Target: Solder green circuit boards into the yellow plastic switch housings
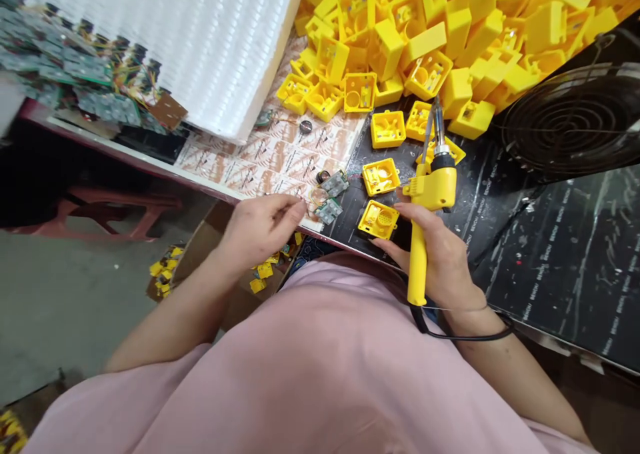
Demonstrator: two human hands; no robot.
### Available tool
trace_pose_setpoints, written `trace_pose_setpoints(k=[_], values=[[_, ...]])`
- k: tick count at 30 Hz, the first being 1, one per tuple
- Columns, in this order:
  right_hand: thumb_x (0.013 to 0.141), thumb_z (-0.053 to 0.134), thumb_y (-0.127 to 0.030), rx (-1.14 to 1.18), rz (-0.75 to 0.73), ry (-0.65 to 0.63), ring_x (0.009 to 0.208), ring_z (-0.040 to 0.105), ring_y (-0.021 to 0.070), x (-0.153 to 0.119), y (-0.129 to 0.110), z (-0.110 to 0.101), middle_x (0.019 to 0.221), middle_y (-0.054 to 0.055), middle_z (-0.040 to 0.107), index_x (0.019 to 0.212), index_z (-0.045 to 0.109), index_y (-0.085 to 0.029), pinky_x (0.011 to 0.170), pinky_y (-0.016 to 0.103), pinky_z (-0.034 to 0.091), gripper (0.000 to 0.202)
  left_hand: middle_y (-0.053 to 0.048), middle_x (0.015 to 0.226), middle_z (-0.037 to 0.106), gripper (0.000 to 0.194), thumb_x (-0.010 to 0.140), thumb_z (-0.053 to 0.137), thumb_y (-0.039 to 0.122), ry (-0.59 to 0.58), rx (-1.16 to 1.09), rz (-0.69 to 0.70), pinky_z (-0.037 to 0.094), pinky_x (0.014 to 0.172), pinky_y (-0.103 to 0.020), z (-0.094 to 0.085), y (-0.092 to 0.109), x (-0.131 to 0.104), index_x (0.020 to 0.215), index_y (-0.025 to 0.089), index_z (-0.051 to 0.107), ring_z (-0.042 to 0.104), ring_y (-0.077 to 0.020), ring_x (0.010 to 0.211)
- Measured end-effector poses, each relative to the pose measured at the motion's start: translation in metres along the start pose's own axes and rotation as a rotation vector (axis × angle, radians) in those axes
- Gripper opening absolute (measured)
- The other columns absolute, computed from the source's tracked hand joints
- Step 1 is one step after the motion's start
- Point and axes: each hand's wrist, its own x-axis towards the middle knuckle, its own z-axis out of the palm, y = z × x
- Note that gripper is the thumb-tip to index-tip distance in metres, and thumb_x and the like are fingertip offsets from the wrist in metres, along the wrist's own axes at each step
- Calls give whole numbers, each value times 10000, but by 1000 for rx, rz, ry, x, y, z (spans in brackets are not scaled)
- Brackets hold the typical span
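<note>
My right hand [440, 254] holds a yellow soldering gun [433, 189] by its handle, its metal tip slanting up toward the pile. Thumb and a finger of that hand also reach to the right side of a small open yellow housing [379, 221] at the table's front edge. My left hand [267, 224] is closed in a pinch beside a small green circuit board [329, 210]; whatever its fingertips hold is too small to make out. Just behind lies another circuit board [336, 183] with thin wires, near a second open yellow housing [381, 177].
A heap of yellow housings [395, 41] covers the back of the table. White foam sheets [200, 34] and piled circuit boards [75, 67] with wires lie at the left. A black fan [567, 131] stands at the right. Below the table edge, a cardboard box [205, 241] contains yellow parts.
</note>
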Motion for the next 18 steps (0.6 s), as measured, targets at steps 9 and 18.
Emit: trace_pose_setpoints(k=[9, 18], values=[[982, 793, -364, 13, 9, 11, 979, 814, 256, -1, -3, 1, 1197, 54, 786, 1494, 513, -325, 834, 360, 695, 584, -106, 1019, 823, 326, 1035, 528, 352, 171, 159, 77, 575, 858, -372, -5, 4, 32, 1016, 196, 814, 762, -266, 943], [966, 812, -433, 15, 11, 11, 981, 810, 253, 7, -7, 6, 1166, 62, 798, 1442, 586, -279, 841, 342, 673, 549, -29, 713, 751, 401, 1085, 420, 204, 36, 501, 572, 597, 896, -417, -21, -2, 39, 990, 234, 808, 686, -210, 653]])
